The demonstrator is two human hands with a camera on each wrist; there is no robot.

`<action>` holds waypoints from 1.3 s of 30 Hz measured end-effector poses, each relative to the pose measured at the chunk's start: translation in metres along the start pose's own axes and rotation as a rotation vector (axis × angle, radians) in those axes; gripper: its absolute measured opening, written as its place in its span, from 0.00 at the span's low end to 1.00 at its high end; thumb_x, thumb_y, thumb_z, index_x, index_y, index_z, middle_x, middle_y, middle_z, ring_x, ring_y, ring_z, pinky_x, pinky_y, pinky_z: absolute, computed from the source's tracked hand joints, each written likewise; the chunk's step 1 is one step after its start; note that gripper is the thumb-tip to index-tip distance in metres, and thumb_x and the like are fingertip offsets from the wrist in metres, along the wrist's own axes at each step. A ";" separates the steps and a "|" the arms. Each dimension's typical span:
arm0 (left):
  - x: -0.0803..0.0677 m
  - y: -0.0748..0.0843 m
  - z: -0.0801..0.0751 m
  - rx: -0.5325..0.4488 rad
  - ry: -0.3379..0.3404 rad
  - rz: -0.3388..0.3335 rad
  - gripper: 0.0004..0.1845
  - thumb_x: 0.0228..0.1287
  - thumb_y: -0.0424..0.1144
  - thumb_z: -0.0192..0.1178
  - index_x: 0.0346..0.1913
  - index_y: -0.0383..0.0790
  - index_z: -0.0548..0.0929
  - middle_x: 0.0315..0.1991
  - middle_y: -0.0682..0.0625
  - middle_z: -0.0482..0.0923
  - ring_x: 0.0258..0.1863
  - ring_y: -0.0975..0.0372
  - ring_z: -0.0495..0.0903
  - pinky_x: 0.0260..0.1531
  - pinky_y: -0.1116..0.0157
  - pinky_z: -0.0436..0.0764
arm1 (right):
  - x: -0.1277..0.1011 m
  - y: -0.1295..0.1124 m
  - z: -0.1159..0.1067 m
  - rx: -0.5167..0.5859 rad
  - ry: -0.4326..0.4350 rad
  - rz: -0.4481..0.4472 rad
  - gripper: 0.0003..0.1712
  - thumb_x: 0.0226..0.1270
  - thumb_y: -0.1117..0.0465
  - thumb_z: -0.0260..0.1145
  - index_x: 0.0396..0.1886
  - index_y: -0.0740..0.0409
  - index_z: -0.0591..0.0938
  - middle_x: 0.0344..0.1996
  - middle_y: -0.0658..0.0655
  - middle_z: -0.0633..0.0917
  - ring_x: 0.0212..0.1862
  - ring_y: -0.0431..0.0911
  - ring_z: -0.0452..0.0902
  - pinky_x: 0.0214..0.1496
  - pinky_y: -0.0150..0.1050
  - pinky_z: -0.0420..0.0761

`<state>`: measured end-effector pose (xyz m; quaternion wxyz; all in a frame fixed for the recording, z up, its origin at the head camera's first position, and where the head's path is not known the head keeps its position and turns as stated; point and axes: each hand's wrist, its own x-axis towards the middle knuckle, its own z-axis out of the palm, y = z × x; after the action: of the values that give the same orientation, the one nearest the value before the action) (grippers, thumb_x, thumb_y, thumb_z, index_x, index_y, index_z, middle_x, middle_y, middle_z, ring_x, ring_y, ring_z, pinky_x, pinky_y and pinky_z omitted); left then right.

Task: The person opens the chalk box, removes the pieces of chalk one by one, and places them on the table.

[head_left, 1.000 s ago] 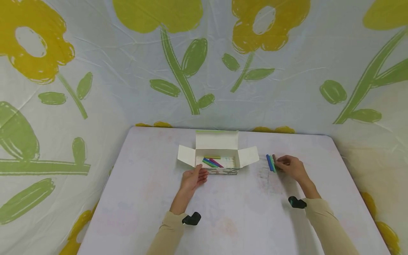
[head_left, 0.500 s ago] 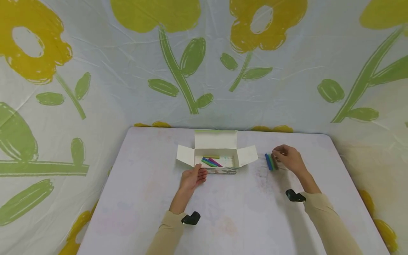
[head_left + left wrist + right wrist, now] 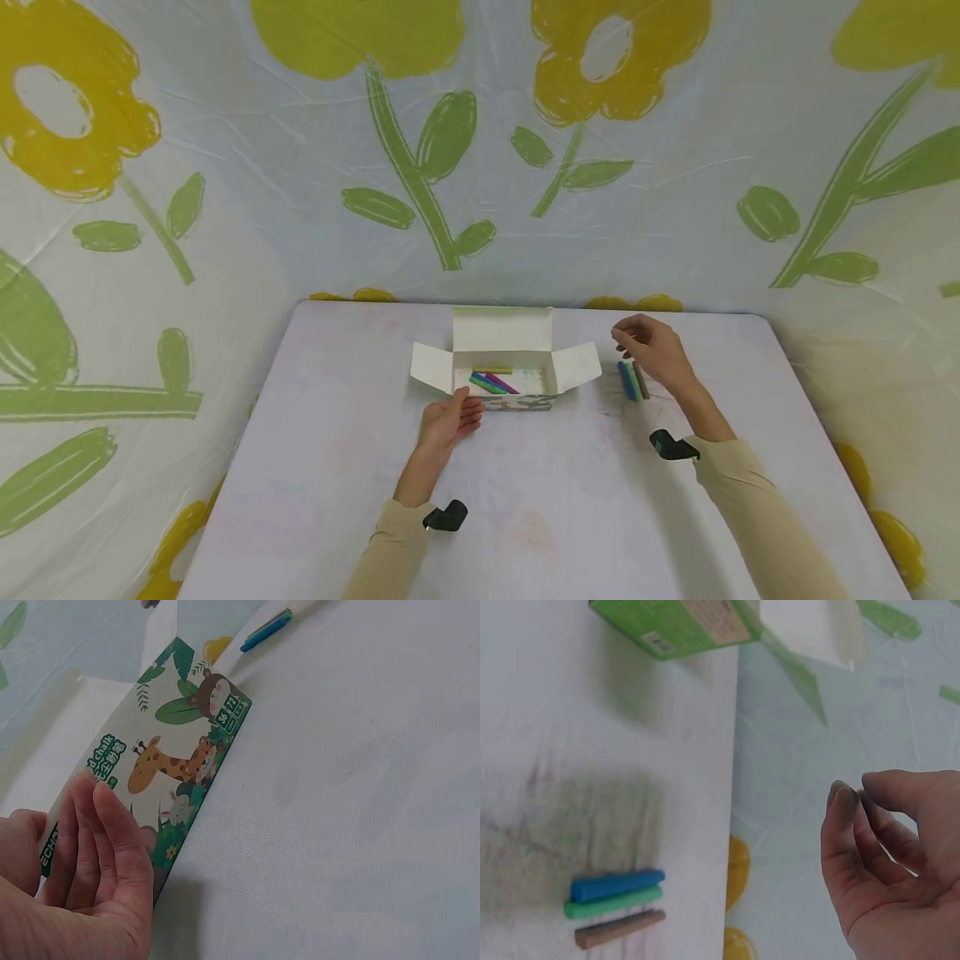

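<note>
A white open chalk box (image 3: 517,402) with printed animals stands on the table, its flaps spread. My left hand (image 3: 442,422) grips its front left part, thumb at the rim and fingers against the printed front wall (image 3: 176,761). Several coloured chalk sticks (image 3: 492,382) lie inside, among them yellow, blue, green and magenta. My right hand (image 3: 651,350) is raised near the far side of the table, fingers loosely bent, with nothing between thumb and fingertips. Below it lie a blue chalk stick (image 3: 617,885), a green chalk stick (image 3: 613,903) and a brown chalk stick (image 3: 620,928), side by side.
The pale table (image 3: 540,500) has chalk smudges (image 3: 577,817) near the loose sticks. A flower-printed cloth (image 3: 300,167) hangs behind and at both sides. The box's right flap (image 3: 576,365) sticks out toward the chalk sticks.
My right hand has let go of the brown chalk stick, leaving it beside the green one, and has moved up and away toward the far side. My left hand stays on the box.
</note>
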<state>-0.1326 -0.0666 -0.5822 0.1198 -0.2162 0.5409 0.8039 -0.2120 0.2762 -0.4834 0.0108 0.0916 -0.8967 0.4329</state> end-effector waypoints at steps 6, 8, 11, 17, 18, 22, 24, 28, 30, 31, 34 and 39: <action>-0.001 0.000 -0.001 0.027 0.000 -0.012 0.23 0.77 0.47 0.60 0.47 0.24 0.84 0.34 0.46 0.88 0.32 0.64 0.85 0.41 0.67 0.88 | 0.006 -0.018 0.015 0.045 -0.025 -0.035 0.17 0.79 0.60 0.63 0.54 0.70 0.80 0.44 0.69 0.85 0.41 0.59 0.85 0.39 0.27 0.84; -0.001 0.001 -0.001 0.029 -0.002 -0.016 0.23 0.77 0.48 0.59 0.47 0.24 0.84 0.35 0.46 0.88 0.33 0.63 0.85 0.42 0.66 0.88 | 0.009 -0.022 0.020 0.062 -0.038 -0.053 0.16 0.78 0.61 0.63 0.54 0.70 0.81 0.44 0.69 0.85 0.41 0.59 0.85 0.41 0.31 0.86; 0.001 0.001 0.000 0.030 0.000 -0.009 0.23 0.77 0.47 0.59 0.47 0.24 0.84 0.35 0.46 0.88 0.33 0.63 0.86 0.41 0.67 0.88 | 0.012 -0.026 0.029 0.088 -0.061 -0.082 0.15 0.78 0.61 0.63 0.54 0.70 0.80 0.44 0.69 0.85 0.42 0.59 0.84 0.42 0.39 0.88; 0.003 -0.002 0.000 0.016 0.007 -0.004 0.20 0.76 0.44 0.60 0.43 0.25 0.86 0.32 0.46 0.88 0.30 0.64 0.85 0.36 0.69 0.87 | 0.015 -0.033 0.049 0.105 -0.107 -0.116 0.14 0.77 0.62 0.64 0.52 0.69 0.81 0.42 0.70 0.85 0.42 0.60 0.84 0.41 0.43 0.87; 0.003 -0.003 0.000 0.013 0.007 -0.006 0.20 0.76 0.44 0.60 0.43 0.25 0.86 0.32 0.46 0.88 0.30 0.64 0.85 0.36 0.69 0.87 | 0.016 -0.033 0.053 0.106 -0.116 -0.122 0.13 0.77 0.62 0.65 0.52 0.69 0.81 0.42 0.70 0.85 0.42 0.61 0.84 0.41 0.42 0.87; 0.004 -0.004 -0.001 0.007 0.007 -0.009 0.20 0.76 0.45 0.61 0.43 0.25 0.86 0.32 0.46 0.88 0.30 0.64 0.85 0.36 0.69 0.87 | 0.017 -0.036 0.068 0.111 -0.156 -0.151 0.13 0.76 0.64 0.65 0.51 0.69 0.82 0.40 0.69 0.86 0.42 0.65 0.84 0.39 0.43 0.87; 0.004 -0.004 -0.001 0.010 0.004 -0.006 0.21 0.76 0.46 0.61 0.44 0.25 0.85 0.32 0.46 0.88 0.30 0.64 0.85 0.37 0.69 0.87 | 0.018 -0.037 0.076 0.103 -0.169 -0.157 0.12 0.76 0.63 0.66 0.51 0.68 0.82 0.39 0.66 0.86 0.42 0.63 0.84 0.38 0.43 0.87; 0.004 -0.004 -0.001 0.014 0.005 -0.001 0.21 0.76 0.46 0.61 0.44 0.24 0.85 0.32 0.46 0.88 0.30 0.65 0.85 0.37 0.69 0.87 | 0.019 -0.038 0.091 0.066 -0.192 -0.174 0.11 0.75 0.63 0.67 0.50 0.67 0.84 0.40 0.61 0.87 0.42 0.56 0.84 0.40 0.42 0.87; 0.004 -0.004 -0.001 0.013 0.009 0.001 0.21 0.75 0.45 0.61 0.44 0.24 0.85 0.32 0.46 0.88 0.29 0.65 0.85 0.36 0.69 0.87 | 0.020 -0.039 0.098 0.050 -0.208 -0.183 0.10 0.74 0.63 0.67 0.49 0.66 0.84 0.40 0.59 0.87 0.43 0.53 0.84 0.44 0.42 0.86; 0.004 -0.005 0.000 0.012 0.011 0.002 0.21 0.75 0.45 0.61 0.44 0.23 0.85 0.32 0.46 0.88 0.29 0.65 0.85 0.36 0.69 0.87 | 0.021 -0.039 0.102 0.046 -0.218 -0.195 0.10 0.74 0.64 0.67 0.49 0.67 0.84 0.41 0.60 0.87 0.44 0.53 0.84 0.45 0.43 0.86; 0.004 -0.004 0.000 0.011 0.013 0.004 0.21 0.75 0.44 0.60 0.44 0.23 0.85 0.31 0.47 0.88 0.29 0.65 0.85 0.35 0.69 0.87 | 0.021 -0.040 0.110 0.040 -0.257 -0.229 0.10 0.73 0.67 0.67 0.49 0.70 0.83 0.41 0.61 0.87 0.44 0.54 0.84 0.49 0.48 0.86; 0.003 -0.004 0.001 0.011 0.012 0.002 0.21 0.76 0.45 0.60 0.44 0.24 0.85 0.31 0.47 0.87 0.29 0.65 0.85 0.35 0.69 0.87 | 0.023 -0.041 0.124 0.005 -0.326 -0.267 0.11 0.73 0.69 0.66 0.50 0.73 0.82 0.40 0.61 0.87 0.44 0.53 0.84 0.49 0.47 0.86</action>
<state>-0.1335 -0.0645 -0.5866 0.1169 -0.2197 0.5463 0.7997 -0.2197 0.1517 -0.5271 -0.0772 0.2786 -0.8653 0.4095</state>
